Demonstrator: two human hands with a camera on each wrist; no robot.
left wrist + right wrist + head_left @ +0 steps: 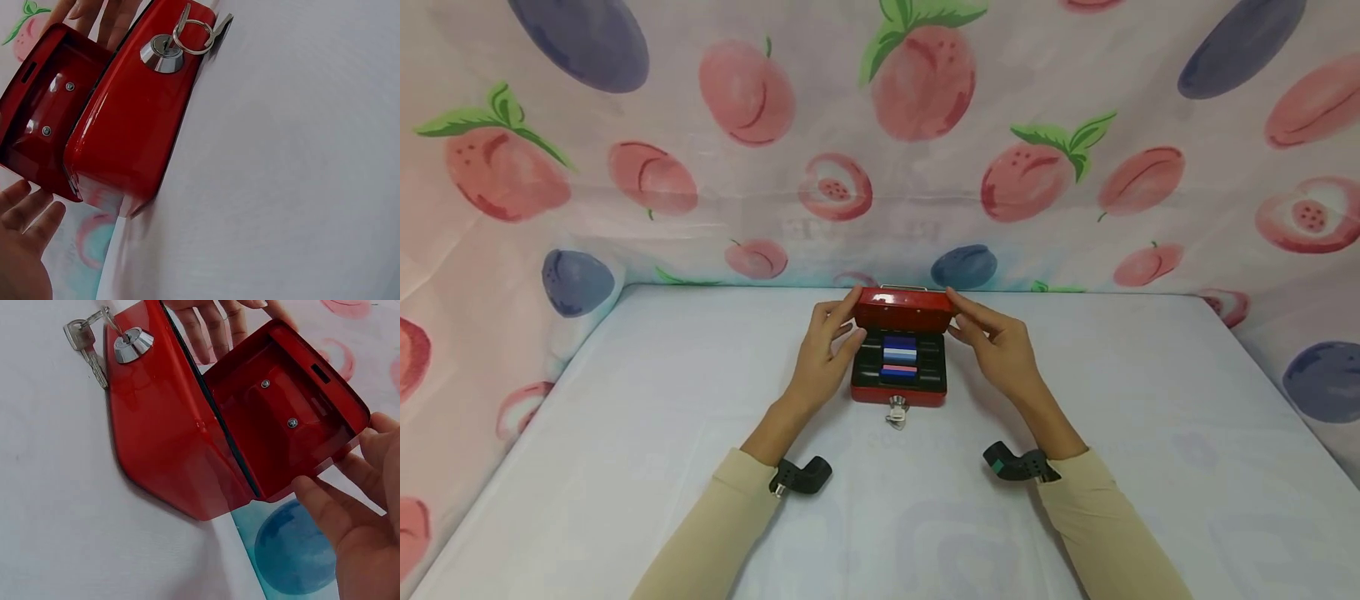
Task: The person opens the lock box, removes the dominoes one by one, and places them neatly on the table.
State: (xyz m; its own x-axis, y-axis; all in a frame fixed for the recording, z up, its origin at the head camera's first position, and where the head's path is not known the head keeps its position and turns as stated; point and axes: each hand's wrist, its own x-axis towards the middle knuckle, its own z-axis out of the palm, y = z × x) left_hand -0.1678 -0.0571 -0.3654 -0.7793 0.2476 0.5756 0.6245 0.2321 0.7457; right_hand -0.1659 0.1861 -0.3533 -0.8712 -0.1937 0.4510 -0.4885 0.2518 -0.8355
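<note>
A red metal cash box stands on the table with its lid raised. Inside is a black compartment tray; its middle holds blue, white and pink strips of unclear kind. Keys on a ring hang from the silver front lock. My left hand is at the lid's left side, its fingers mostly straight and the index fingertip near the upper corner. On the opposite side, my right hand touches the lid's edge with extended fingertips. Neither hand curls round the lid.
The box rests on a white-covered table, near its back edge. Behind rises a fruit-patterned cloth, which also hangs along the left and right. Black wrist cameras sit on both forearms.
</note>
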